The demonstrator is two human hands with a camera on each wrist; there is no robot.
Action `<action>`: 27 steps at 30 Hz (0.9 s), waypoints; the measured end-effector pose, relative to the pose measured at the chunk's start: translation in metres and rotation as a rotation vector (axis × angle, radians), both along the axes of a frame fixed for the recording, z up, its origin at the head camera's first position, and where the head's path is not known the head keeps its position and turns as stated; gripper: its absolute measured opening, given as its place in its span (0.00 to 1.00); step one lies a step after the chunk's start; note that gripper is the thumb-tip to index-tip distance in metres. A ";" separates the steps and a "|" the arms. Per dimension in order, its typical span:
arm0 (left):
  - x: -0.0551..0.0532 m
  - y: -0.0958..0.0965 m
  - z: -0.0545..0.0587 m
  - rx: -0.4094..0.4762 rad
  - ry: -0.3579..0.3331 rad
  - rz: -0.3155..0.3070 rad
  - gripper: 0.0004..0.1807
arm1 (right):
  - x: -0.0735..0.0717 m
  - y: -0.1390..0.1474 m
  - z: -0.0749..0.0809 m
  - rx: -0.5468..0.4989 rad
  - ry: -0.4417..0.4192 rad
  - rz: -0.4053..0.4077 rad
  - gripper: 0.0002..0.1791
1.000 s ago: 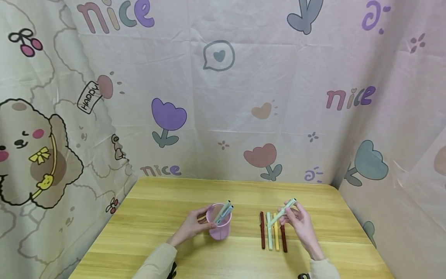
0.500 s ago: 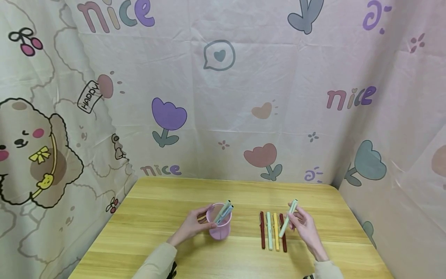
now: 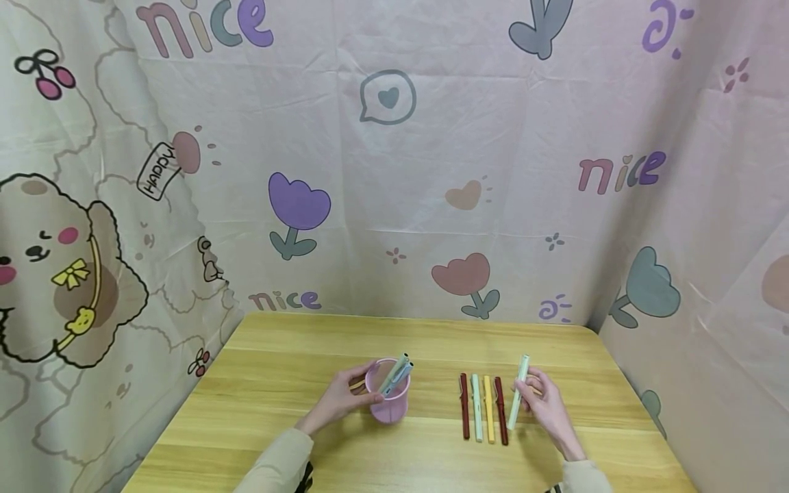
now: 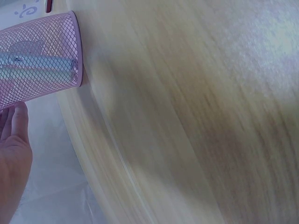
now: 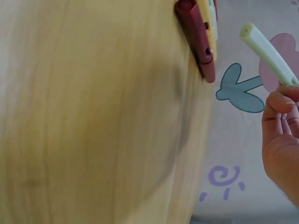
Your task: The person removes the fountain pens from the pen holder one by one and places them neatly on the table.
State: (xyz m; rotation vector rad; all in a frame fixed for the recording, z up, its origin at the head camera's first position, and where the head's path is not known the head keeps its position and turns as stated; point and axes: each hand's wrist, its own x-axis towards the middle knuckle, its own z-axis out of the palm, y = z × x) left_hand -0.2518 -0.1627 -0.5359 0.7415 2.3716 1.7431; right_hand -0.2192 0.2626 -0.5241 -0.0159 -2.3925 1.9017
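My left hand [image 3: 342, 397] grips a pink mesh pen cup [image 3: 390, 411] near its rim, thumb at the front and fingers behind. Inside the cup lean a pale green pen [image 3: 394, 370] and a light blue pen [image 3: 401, 377]. My right hand [image 3: 548, 405] pinches a pale green pen [image 3: 518, 392] between thumb and fingers, holding it slanted just right of a row of pens. In the right wrist view that pen [image 5: 269, 52] points away from the fingers, above the table. Nearest to it in the row lies a dark red pen [image 3: 501, 411].
Left of that dark red pen lie a yellow pen [image 3: 490, 411], a pale green pen [image 3: 477, 409] and another dark red pen [image 3: 464, 407], side by side on the wooden table [image 3: 277, 356]. A printed cloth [image 3: 394, 178] hangs behind the table and along both sides.
My right hand has moved right with the pale green pen, from over the row to its right side. The pen has turned from a strong slant to nearly upright in view. My left hand stays put.
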 end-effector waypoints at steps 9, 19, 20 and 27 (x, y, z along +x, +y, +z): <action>0.000 0.000 0.000 0.001 0.010 0.000 0.44 | -0.002 0.006 -0.008 -0.005 -0.076 -0.001 0.22; 0.000 0.000 0.001 0.000 0.003 0.001 0.44 | -0.004 0.008 -0.017 0.000 -0.118 0.002 0.21; 0.000 0.000 0.001 -0.001 0.004 0.002 0.44 | -0.004 0.008 -0.017 0.007 -0.130 0.003 0.21; 0.001 0.000 0.002 -0.002 0.005 -0.001 0.44 | -0.007 0.010 -0.023 0.045 -0.209 0.010 0.20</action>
